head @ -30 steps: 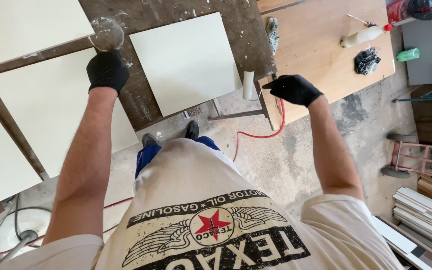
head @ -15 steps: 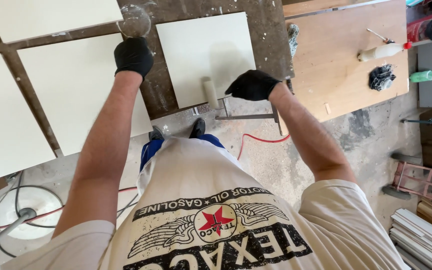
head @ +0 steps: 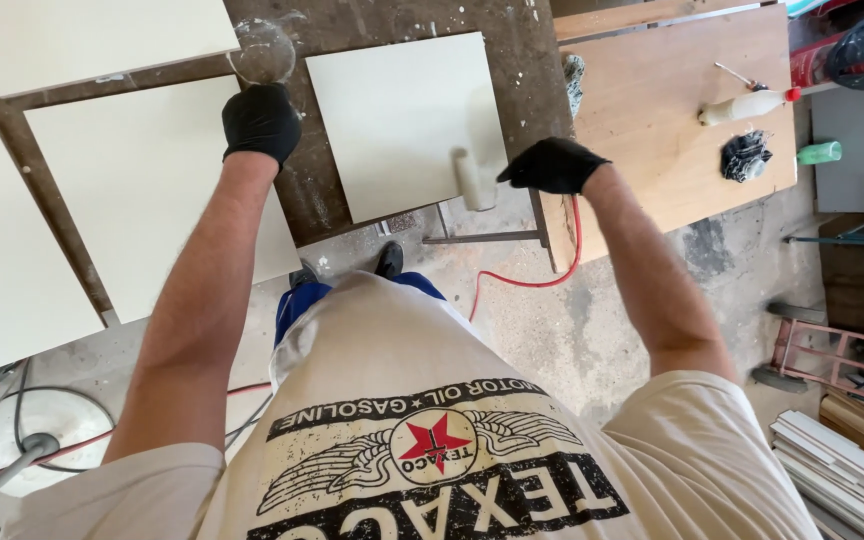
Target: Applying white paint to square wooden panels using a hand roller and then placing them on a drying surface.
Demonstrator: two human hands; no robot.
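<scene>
The person stands over a dark, paint-spattered counter (head: 542, 60), both hands in black gloves. The right hand (head: 554, 165) is closed around the handle of a small paint roller (head: 473, 180), whose pale sleeve lies on the near right edge of a square cream panel (head: 407, 120) set flat on the counter. The left hand (head: 262, 122) is curled shut around the near side of a round clear container (head: 262, 50), smeared inside with pale paint, which stands on the counter just left of the panel's far corner. Further left, several larger cream panels (head: 142, 180) rest across dark wooden slats, well apart from the roller. To the right, butting against the counter, sits a bare wooden board (head: 672, 170) carrying a white squeeze bottle with a red cap (head: 747, 105), a crumpled black glove or rag (head: 747, 155) just beside it and a small green bottle (head: 819, 152) at the board's right edge. A red cable (head: 527, 280) loops over the dusty concrete floor (head: 572, 330) under the counter's near edge, close to the person's dark shoes (head: 388, 260). White strips (head: 842, 470) are stacked on the floor at far right.
</scene>
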